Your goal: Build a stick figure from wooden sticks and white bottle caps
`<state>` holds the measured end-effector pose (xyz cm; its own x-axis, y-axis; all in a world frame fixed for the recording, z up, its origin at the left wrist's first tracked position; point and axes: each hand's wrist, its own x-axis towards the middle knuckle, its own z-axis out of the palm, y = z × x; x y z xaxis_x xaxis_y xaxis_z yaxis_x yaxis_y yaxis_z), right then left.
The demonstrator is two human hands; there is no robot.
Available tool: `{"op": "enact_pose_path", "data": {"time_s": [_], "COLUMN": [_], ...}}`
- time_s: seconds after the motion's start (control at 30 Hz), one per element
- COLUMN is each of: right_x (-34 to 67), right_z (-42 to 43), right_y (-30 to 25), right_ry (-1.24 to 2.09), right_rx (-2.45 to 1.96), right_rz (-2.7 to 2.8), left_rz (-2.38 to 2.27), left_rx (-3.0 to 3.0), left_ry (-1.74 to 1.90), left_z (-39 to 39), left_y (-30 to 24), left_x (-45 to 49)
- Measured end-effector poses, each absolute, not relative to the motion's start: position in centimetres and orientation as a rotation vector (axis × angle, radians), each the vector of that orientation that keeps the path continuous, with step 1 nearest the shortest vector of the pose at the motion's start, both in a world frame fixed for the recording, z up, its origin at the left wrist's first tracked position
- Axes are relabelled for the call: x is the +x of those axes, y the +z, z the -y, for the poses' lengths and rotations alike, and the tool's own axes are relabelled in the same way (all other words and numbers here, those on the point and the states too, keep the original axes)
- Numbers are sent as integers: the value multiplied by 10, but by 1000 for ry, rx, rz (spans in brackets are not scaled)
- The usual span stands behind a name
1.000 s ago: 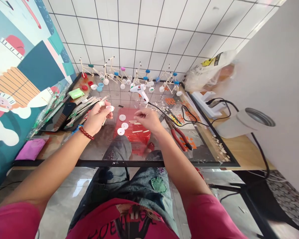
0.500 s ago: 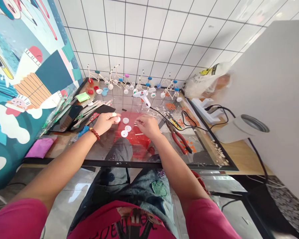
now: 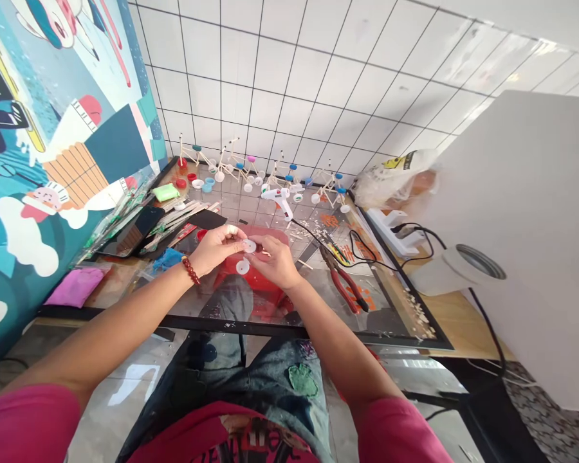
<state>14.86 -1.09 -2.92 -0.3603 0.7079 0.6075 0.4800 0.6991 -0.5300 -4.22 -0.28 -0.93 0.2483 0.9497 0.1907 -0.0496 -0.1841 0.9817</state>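
Observation:
My left hand (image 3: 220, 249) pinches a small white disc (image 3: 249, 245) with a hole in its middle, between thumb and fingers. Close against the disc's right side is my right hand (image 3: 273, 259), its fingers drawn together; what they grip is too small to make out. Below the hands another white disc (image 3: 242, 267) lies flat on the glass tabletop (image 3: 193, 299). The hands cover the spot just above it. Beyond them rests a white glue gun (image 3: 280, 199), its nozzle pointing left.
Stick models (image 3: 231, 161) with coloured caps line the tiled wall. Red-handled pliers (image 3: 347, 286) and a black cord (image 3: 371, 262) lie right, near a power strip (image 3: 398, 231). Wooden sticks (image 3: 181, 222), a phone (image 3: 132, 233) and a purple packet (image 3: 77, 285) are left.
My hands have come together over the discs, the left moving right with its white disc and the right moving left to meet it. The view has shifted slightly.

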Motion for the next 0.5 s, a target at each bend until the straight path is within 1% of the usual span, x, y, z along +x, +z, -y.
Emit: {"op": "enact_pose_path", "data": {"time_s": [0.27,0.5], "right_x": [151,153], "right_z": [10,9], "right_y": [-29,-35], "right_ry": [251,440], "right_rx": [-878,-871], "right_rz": [1964,2006], "left_rz": [-1003,-1057], "left_rx": [1663,1716], "left_ry": [1153,1159], "left_z": [9,7], "left_y": [-10,-22], "left_x": [-41,-39]}}
